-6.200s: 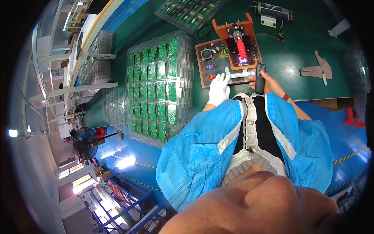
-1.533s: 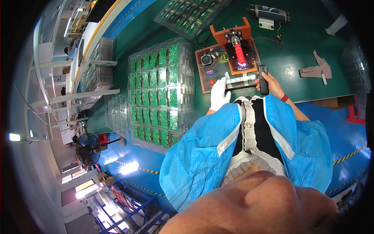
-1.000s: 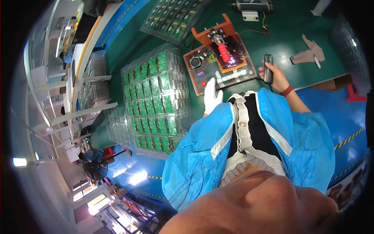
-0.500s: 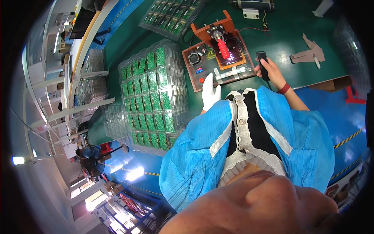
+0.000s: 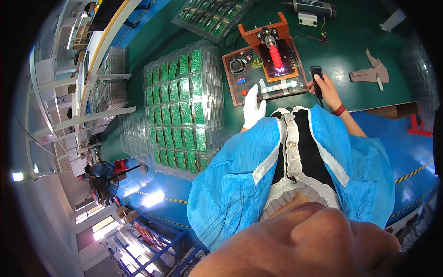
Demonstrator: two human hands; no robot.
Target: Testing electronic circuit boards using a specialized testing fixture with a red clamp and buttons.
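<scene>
My left hand (image 5: 254,110), in a white glove, rests at the front left corner of a brown test fixture (image 5: 240,96). Its fingers are stretched, with the thumb apart, and nothing shows in it. The bare right hand (image 5: 328,92), a red band at its wrist, is wrapped round a slim black handheld device (image 5: 317,74) just right of the fixture. On the fixture stands an upright orange frame (image 5: 284,30) carrying a toggle clamp with a red ribbed handle (image 5: 276,56). Small white lights glow on the dark plate under the handle.
Left of the fixture stand stacked clear trays (image 5: 214,92) with several green circuit boards (image 5: 184,87). Another board tray (image 5: 212,18) lies at the back. A cylindrical motor (image 5: 314,8) sits at the far edge, and a beige cloth piece (image 5: 374,69) lies on the right.
The whole view has shifted slightly, so the fixture and trays appear farther right. Both hands keep nearly the same pose, the right still holding the black device.
</scene>
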